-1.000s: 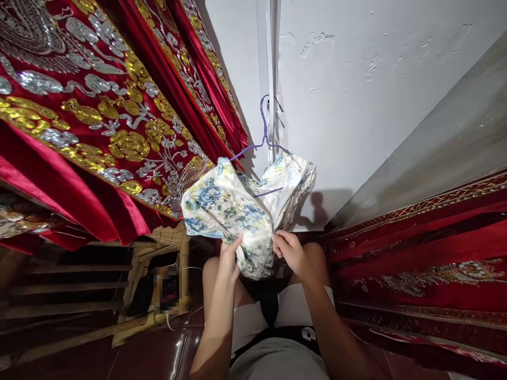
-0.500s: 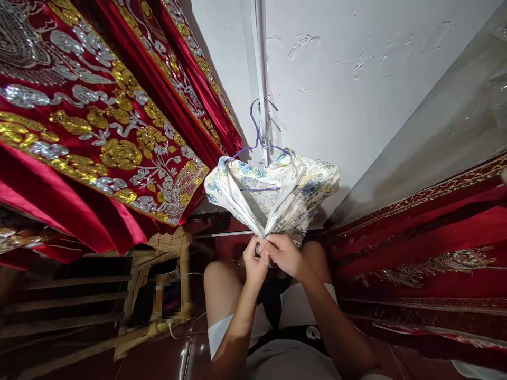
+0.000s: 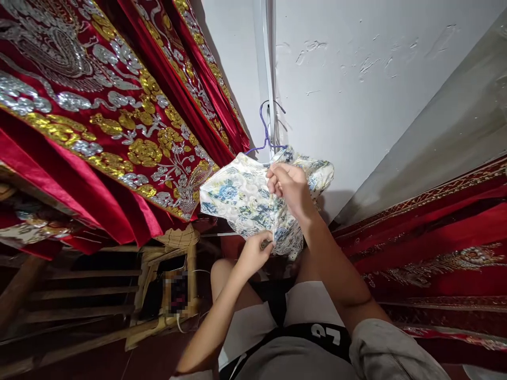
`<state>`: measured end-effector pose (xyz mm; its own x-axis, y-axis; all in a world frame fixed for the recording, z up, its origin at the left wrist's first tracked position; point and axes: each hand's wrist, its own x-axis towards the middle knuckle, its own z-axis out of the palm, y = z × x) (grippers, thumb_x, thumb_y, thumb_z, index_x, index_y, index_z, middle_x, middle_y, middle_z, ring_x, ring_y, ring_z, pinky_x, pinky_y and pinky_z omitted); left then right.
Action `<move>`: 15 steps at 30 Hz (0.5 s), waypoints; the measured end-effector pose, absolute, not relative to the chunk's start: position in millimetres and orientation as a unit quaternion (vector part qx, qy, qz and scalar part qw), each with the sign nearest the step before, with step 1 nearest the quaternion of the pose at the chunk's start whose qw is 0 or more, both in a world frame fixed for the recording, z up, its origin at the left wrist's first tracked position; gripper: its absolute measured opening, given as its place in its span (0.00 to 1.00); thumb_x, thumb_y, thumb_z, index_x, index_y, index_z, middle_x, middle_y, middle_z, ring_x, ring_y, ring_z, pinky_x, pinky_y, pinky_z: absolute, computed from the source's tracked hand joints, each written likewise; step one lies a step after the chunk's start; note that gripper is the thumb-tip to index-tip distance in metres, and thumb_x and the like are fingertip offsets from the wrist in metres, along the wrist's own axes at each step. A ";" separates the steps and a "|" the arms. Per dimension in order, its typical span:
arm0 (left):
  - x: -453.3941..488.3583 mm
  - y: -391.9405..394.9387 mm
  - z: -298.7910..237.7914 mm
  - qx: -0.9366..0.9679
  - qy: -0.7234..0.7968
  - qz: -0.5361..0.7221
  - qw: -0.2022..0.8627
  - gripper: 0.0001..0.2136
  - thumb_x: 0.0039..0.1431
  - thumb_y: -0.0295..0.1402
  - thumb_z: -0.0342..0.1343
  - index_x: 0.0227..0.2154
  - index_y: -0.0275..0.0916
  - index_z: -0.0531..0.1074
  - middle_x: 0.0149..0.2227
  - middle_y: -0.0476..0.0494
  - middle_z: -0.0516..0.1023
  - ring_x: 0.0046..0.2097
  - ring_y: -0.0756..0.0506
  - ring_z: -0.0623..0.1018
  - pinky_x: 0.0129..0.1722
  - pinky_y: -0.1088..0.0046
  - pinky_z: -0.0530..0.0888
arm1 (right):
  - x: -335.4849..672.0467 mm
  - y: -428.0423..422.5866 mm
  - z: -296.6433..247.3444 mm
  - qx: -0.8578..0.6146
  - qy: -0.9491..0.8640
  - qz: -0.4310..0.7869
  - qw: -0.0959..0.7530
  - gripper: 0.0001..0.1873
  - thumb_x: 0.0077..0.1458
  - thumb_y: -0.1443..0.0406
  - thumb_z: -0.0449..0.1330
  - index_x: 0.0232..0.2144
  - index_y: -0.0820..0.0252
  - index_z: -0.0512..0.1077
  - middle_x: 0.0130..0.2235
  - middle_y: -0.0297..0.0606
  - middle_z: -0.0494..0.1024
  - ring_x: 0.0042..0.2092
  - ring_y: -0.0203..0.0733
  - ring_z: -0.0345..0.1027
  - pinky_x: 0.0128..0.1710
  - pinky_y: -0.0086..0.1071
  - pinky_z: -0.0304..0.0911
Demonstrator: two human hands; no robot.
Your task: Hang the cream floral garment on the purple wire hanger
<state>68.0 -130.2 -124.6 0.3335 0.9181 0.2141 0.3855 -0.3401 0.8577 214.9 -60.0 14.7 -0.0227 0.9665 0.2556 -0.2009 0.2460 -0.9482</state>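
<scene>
A white top with blue and yellow flowers (image 3: 233, 192) hangs on a purple wire hanger (image 3: 265, 126) in front of me. Its two edges meet along a straight line down the middle, which looks like a zipper. High on that line, just under the neckline, my right hand (image 3: 292, 187) is closed in a pinch; what lies right between the fingertips is hidden. My left hand (image 3: 256, 252) pinches the fabric at the lower end of the same line, pulling it straight. Lace shows along the bottom of the top.
Red cloth with gold and silver sequins (image 3: 150, 153) hangs at the left. More red embroidered cloth (image 3: 443, 264) is at the right. A white pole (image 3: 269, 58) runs up the wall behind the hanger. A bamboo chair (image 3: 134, 295) stands at the lower left.
My right hand has moved up from the lower end to the neckline, and the open V of the top has come together. My left hand stays low, shifted slightly.
</scene>
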 end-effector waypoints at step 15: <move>77.3 -49.6 4.1 0.765 0.370 0.525 0.040 0.05 0.69 0.30 0.54 0.38 0.38 0.75 0.35 0.46 0.79 0.37 0.49 0.77 0.40 0.72 0.72 | 223.8 -59.4 -27.7 -0.458 -0.602 0.368 0.541 0.14 0.62 0.64 0.55 0.24 0.58 0.71 0.17 0.29 0.68 0.20 0.34 0.61 0.24 0.29 0.55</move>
<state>77.3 -49.6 4.1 0.1747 0.6081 0.7744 0.5232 -0.7236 0.4502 223.8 -59.4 -27.7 0.0045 0.9494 0.3140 0.1525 0.3097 -0.9385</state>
